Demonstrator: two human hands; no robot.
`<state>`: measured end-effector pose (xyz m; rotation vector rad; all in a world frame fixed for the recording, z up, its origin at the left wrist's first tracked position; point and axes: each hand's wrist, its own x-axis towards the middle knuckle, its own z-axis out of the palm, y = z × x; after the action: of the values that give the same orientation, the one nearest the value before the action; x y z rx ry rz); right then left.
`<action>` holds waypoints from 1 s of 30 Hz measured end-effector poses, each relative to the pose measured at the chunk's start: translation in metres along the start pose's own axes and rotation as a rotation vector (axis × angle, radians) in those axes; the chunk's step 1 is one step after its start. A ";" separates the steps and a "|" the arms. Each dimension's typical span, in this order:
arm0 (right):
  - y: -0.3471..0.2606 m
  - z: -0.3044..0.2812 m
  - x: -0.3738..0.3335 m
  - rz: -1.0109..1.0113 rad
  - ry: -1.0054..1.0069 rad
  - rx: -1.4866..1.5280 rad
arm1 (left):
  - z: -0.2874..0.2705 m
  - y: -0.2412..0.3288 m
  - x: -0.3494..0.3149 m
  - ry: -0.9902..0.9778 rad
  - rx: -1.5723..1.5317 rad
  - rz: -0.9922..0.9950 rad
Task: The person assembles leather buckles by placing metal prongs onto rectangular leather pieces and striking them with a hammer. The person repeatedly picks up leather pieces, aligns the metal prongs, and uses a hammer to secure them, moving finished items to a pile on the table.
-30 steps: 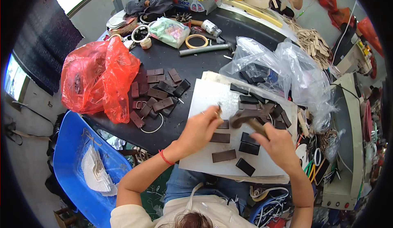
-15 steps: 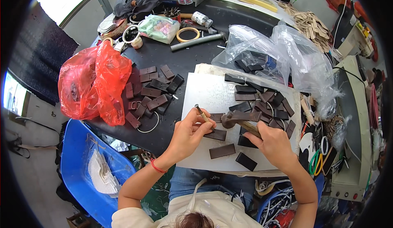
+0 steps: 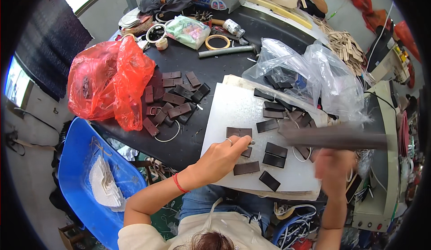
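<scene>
"So, where's the small metal tool?"

"Pinched in the left hand, fingers closed, by a dark piece on the white board; whether they touch, I can't tell."

"And the right hand?"

"Wrapped round a hammer, both motion-blurred, near the board's right edge."

"Any room?"

"Some at the board's far left; black pieces lie between the hands, a clear plastic bag beyond."

Looks steeply down from the worker's head, near side of the white board, facing over it toward the black tabletop beyond. Sits close, yet spreads fisheye-wide to the blue plastic tub left of the board and beige machine casing right of it.
</scene>
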<state>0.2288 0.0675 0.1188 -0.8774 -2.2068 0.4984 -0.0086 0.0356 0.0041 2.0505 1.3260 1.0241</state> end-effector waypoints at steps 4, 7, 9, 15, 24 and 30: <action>0.019 0.018 -0.006 0.180 -0.151 -0.383 | 0.004 -0.007 0.005 0.101 -0.011 0.068; 0.020 0.026 -0.024 0.173 -0.274 -0.448 | 0.009 -0.013 -0.003 0.122 -0.201 -0.143; 0.021 0.037 -0.037 0.108 -0.339 -0.434 | 0.004 -0.018 0.002 0.097 -0.448 -0.309; 0.025 0.041 -0.039 0.170 -0.363 -0.445 | -0.016 -0.022 0.008 -0.113 -0.649 -0.336; 0.024 0.032 -0.035 0.172 -0.291 -0.359 | -0.013 -0.017 0.003 -0.091 -0.401 -0.122; -0.020 -0.003 -0.009 0.342 0.318 0.234 | -0.011 -0.007 -0.005 -0.083 -0.150 0.046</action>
<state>0.2274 0.0474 0.1281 -1.1251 -1.6806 0.7081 -0.0227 0.0337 0.0044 1.9969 1.1308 1.0151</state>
